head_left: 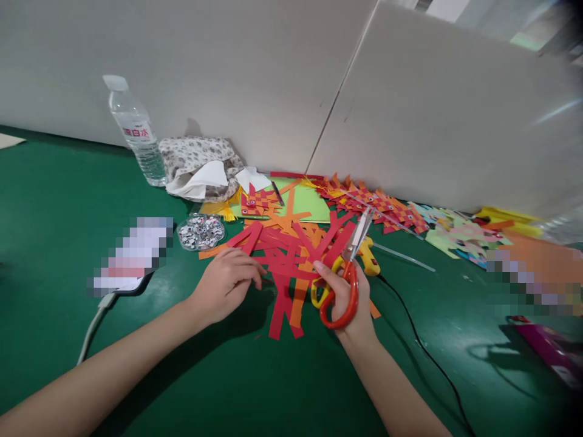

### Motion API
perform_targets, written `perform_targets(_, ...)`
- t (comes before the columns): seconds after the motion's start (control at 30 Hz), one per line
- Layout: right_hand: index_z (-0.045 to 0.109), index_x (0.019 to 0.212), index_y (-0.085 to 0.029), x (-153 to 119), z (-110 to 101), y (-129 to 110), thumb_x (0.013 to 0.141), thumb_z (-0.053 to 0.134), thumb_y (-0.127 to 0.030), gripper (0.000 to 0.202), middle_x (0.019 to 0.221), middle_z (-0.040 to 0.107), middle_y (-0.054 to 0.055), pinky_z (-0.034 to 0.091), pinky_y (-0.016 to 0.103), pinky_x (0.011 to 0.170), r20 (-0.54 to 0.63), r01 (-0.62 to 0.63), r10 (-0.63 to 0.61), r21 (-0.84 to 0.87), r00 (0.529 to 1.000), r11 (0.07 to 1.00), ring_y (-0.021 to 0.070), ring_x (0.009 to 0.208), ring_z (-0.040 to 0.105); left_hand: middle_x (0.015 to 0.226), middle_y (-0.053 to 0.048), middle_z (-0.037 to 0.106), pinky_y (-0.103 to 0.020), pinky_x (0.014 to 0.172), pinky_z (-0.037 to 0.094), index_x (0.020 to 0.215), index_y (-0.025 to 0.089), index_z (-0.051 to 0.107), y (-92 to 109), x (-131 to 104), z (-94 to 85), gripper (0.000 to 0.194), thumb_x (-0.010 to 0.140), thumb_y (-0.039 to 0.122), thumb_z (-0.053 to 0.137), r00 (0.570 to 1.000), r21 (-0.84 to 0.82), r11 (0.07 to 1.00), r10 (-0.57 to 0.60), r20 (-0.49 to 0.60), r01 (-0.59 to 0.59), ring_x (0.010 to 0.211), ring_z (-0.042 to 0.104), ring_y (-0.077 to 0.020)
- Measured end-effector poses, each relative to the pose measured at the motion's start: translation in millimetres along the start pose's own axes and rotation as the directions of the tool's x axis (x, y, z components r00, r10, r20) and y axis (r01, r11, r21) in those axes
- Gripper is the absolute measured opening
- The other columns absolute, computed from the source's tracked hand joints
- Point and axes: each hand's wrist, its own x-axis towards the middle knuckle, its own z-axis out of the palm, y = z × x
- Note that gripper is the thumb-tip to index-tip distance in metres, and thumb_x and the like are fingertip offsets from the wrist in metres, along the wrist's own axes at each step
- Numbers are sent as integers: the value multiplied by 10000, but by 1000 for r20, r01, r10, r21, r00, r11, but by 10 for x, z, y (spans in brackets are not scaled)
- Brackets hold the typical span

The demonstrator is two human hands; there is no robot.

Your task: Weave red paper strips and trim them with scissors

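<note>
Head view: red and orange paper strips (282,267) are lying in a crisscrossed heap on the middle of the green table (218,376), a few ends pointing toward the person. The right hand (364,309) is gripping scissors (353,258) by their red and yellow handles at the heap's right side, the blades pointing toward the table's back edge. The left hand (230,285) is curling its fingers at the heap's left side; whether they are pinching anything, one cannot tell. Just beyond the right hand, a yellow glue gun (370,258) is lying, its black cord (416,340) running toward the near side. Near the back edge, a light green sheet (312,203) is lying, and woven paper fish (382,206) are forming a row to its right. Left of the heap, clear-packed googly eyes (201,232) are lying; farther left, a phone (136,249) is resting with a white cable (93,328) attached. Along the back edge, a water bottle (143,145) is standing beside a spotted pouch (195,152).
</note>
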Motion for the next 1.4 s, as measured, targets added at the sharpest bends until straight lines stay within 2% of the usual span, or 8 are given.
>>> perform_targets(0.17, 481, 693, -230, -5, 3, -28, 620, 808, -282, 339, 670, 533, -53, 497, 232, 561, -23, 42, -43, -26, 999, 999, 125, 638, 594, 949, -35, 731, -369, 847, 432, 924, 218, 699, 108, 27, -11, 268, 908, 283, 440, 995, -75, 995, -66, 70, 71, 896, 625, -216)
perform_targets(0.3, 566, 866, -242, -27, 16, -48, 627, 801, -282, 337, 704, 555, -49, 508, 259, 616, 83, 36, -30, -74, 996, 997, 128, 631, 569, 709, -20, 686, -285, 650, 434, 745, 182, 674, 130, 48, 30, 379, 927, 409, 431, 978, -125, 975, -172, 114, 186, 683, 595, -167)
perform_targets(0.4, 564, 941, -236, -49, 28, -41, 603, 814, -291, 424, 767, 604, -26, 516, 290, 641, 215, -13, 33, -91, 976, 996, 147, 655, 583, 667, -3, 663, -255, 581, 424, 690, 170, 651, 93, 53, 59, 405, 914, 437, 445, 950, -202, 929, -301, 83, 311, 625, 586, -149)
perform_targets(0.6, 562, 992, -220, -68, 27, -34, 551, 840, -300, 528, 713, 619, -32, 513, 291, 607, 296, -79, 124, -159, 947, 984, 153, 623, 599, 829, -16, 732, -252, 673, 507, 927, 196, 703, 18, 76, 49, 256, 841, 399, 573, 882, -440, 780, -466, 68, 446, 748, 665, -166)
perform_targets(0.9, 570, 1028, -235, -35, 2, 21, 620, 788, -249, 462, 724, 649, -27, 518, 287, 589, 342, -75, 84, -41, 936, 996, 149, 630, 624, 755, -23, 725, -276, 724, 536, 1005, 183, 698, -82, 89, 82, 340, 849, 448, 554, 847, -623, 653, -531, 29, 431, 705, 673, -158)
perform_targets(1.1, 532, 1153, -253, 1, -57, 68, 685, 723, -175, 511, 884, 712, 12, 550, 313, 731, 412, -40, -20, 136, 911, 990, 192, 850, 679, 900, -43, 742, -262, 726, 520, 923, 178, 736, -70, 100, 70, 331, 775, 458, 639, 830, -609, 640, -555, 56, 469, 754, 654, -165)
perform_targets(1.27, 556, 1103, -236, -56, -70, 45, 742, 699, -230, 389, 755, 672, -12, 563, 278, 633, 402, -80, 33, 101, 915, 992, 163, 679, 687, 782, -23, 708, -230, 651, 492, 944, 178, 687, -75, 81, 101, 293, 774, 416, 663, 831, -614, 632, -551, 73, 473, 713, 640, -145)
perform_targets(1.4, 536, 1054, -255, -119, -53, 17, 765, 683, -232, 325, 716, 588, -50, 563, 258, 608, 474, -94, 50, 69, 879, 993, 126, 605, 668, 657, 30, 645, -208, 585, 471, 905, 185, 562, -35, 89, 97, 277, 748, 363, 705, 832, -666, 609, -554, 33, 432, 613, 627, -119)
